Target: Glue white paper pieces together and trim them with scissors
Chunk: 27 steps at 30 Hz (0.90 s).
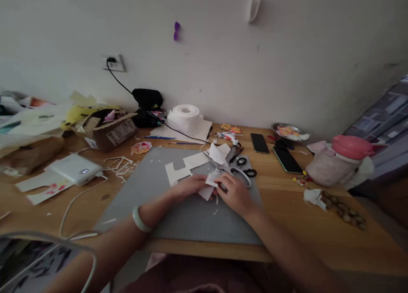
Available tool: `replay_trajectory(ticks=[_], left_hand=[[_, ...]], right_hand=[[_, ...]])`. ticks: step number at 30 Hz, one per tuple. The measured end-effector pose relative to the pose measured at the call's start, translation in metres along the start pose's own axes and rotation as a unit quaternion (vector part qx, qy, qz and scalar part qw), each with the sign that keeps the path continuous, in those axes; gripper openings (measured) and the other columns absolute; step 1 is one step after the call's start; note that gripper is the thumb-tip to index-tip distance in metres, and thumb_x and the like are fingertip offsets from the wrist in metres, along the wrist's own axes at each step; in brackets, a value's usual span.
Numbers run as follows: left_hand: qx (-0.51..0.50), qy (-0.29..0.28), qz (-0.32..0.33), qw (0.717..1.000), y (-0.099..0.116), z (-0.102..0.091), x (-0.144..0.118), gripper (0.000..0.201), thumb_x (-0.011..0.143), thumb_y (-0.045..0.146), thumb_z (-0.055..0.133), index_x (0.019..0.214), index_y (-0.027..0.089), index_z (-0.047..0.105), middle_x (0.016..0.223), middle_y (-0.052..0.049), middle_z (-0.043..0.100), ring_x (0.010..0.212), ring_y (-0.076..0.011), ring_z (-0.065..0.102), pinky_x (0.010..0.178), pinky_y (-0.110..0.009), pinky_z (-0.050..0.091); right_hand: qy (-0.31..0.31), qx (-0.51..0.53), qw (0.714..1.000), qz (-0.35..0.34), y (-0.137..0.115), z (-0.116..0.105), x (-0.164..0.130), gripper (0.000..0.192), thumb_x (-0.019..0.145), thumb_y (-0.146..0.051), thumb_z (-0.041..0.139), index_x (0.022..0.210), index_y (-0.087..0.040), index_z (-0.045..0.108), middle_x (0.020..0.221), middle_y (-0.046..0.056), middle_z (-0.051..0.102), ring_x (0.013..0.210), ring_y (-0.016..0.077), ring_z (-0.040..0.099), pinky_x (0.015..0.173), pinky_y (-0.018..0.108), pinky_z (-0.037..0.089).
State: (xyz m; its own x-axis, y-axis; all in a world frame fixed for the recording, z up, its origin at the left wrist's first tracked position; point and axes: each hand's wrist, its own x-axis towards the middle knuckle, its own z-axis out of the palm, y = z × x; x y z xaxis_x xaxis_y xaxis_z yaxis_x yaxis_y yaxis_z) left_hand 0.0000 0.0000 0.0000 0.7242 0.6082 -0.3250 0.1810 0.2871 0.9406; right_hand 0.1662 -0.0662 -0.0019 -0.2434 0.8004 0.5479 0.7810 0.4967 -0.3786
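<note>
A big wooden worktop [287, 225] is sitting against a white wall, and lots of things are lying on it. A grey mat [178, 216] is lying flat in the middle of the worktop, close to the person. A brown cardboard box [110, 131] is sitting at the back on the left, and a roll of white tissue [185, 114] is standing behind the mat. A lumpy bag with a pink top [338, 161] is resting on the right side. A white power bank [75, 169] with a cable is lying on the left. A white cut sheet of card [185, 167] is lying on the far part of the mat. Two dark phones [259, 143] are lying flat to the right of the mat. The left hand [188, 186], with a pale bangle on its wrist, is pinching a small piece of white paper [208, 186] over the middle of the mat. The right hand [234, 195] is closing around the handles of grey scissors [228, 170], and the blades are pointing away and touching the paper. Small black scissors [246, 167] are lying just beside the grey ones.
</note>
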Motion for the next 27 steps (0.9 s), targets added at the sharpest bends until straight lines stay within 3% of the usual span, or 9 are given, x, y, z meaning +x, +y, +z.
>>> replay_trajectory(ticks=[6,12,16,20,23,27], left_hand=[[0.002,0.010,0.008,1.000,0.0024,-0.0015,-0.0032,0.026,0.080,0.036,0.048,0.085,0.017,0.066,0.087,-0.008,0.072,0.070,-0.0196,0.067,0.058,-0.027,0.047],[-0.001,0.018,-0.014,1.000,0.0062,0.0013,-0.0047,0.039,0.081,0.050,0.046,0.085,0.014,0.063,0.073,-0.008,0.071,0.067,-0.0202,0.066,0.058,-0.028,0.047],[0.012,0.001,-0.017,1.000,0.0076,0.0013,-0.0048,0.028,0.070,0.039,0.064,0.085,0.015,0.063,0.082,-0.007,0.072,0.068,-0.0170,0.066,0.058,-0.024,0.045],[0.005,-0.015,-0.017,1.000,0.0079,0.0004,-0.0056,0.028,0.070,0.032,0.063,0.093,0.016,0.064,0.097,-0.008,0.071,0.069,-0.0151,0.067,0.058,-0.023,0.045],[0.009,-0.024,-0.007,1.000,0.0059,-0.0009,-0.0055,0.028,0.070,0.034,0.064,0.090,0.015,0.064,0.095,-0.009,0.072,0.068,-0.0147,0.066,0.058,-0.022,0.045],[0.031,-0.049,0.002,0.998,0.0021,-0.0020,-0.0025,0.033,0.071,0.044,0.064,0.087,0.015,0.066,0.092,-0.009,0.072,0.066,-0.0137,0.066,0.057,-0.022,0.045]], right_hand=[[-0.038,-0.048,0.998,0.004,0.0027,-0.0010,0.0007,0.011,0.078,-0.012,0.057,0.082,-0.018,0.065,0.083,0.006,0.065,0.074,0.0177,0.062,0.066,0.027,0.047],[-0.072,-0.037,0.997,0.014,0.0000,-0.0010,0.0011,0.016,0.082,-0.015,0.052,0.087,-0.019,0.067,0.084,0.007,0.065,0.076,0.0176,0.061,0.069,0.028,0.048],[-0.034,0.033,0.998,0.046,-0.0001,0.0008,0.0012,0.021,0.080,-0.012,0.048,0.090,-0.019,0.065,0.087,0.006,0.064,0.078,0.0163,0.060,0.072,0.028,0.048],[0.033,0.113,0.985,0.123,0.0035,0.0007,0.0036,0.022,0.079,-0.015,0.049,0.098,-0.015,0.061,0.084,0.006,0.062,0.060,0.0115,0.054,0.061,0.025,0.047],[0.016,0.131,0.981,0.140,0.0063,0.0002,0.0049,0.023,0.075,-0.021,0.057,0.097,-0.015,0.061,0.087,0.006,0.061,0.055,0.0099,0.050,0.056,0.024,0.045],[0.002,0.114,0.986,0.120,0.0057,0.0017,0.0035,0.008,0.076,-0.019,0.057,0.082,-0.017,0.061,0.080,0.004,0.062,0.065,0.0132,0.054,0.062,0.025,0.045]])
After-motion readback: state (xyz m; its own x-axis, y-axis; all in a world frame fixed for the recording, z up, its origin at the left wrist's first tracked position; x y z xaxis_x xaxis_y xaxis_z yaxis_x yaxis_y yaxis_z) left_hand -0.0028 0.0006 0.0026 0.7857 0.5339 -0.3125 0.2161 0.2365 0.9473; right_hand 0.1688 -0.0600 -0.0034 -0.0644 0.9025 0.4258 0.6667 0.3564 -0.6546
